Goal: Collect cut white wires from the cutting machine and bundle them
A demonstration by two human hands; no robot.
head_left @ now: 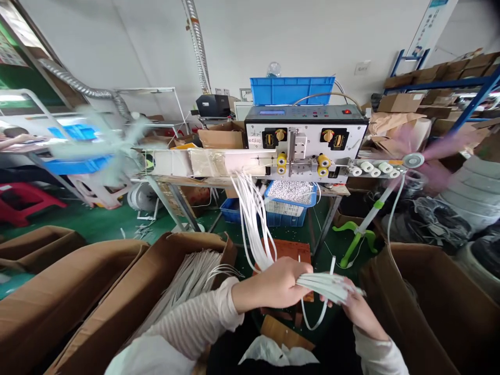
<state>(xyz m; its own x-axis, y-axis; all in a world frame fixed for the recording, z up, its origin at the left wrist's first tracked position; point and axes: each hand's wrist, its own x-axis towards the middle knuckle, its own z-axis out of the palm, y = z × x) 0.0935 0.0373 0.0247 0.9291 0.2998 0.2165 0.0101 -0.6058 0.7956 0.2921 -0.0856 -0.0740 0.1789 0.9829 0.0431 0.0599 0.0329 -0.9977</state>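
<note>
Facing a machine (308, 134) with an unreadable label (255, 141), the left hand (282, 285) clenches white cables (253, 224) and the right hand (356, 306) their ends.

The left hand (279, 284) grips a bundle of white cables (322, 284), and the right hand (361, 310) holds its right end. Farther away, a machine (308, 136) stands on the surface (341, 190).

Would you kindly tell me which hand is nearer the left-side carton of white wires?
Left: the left hand is right of the carton; the right hand is farther right.
</note>
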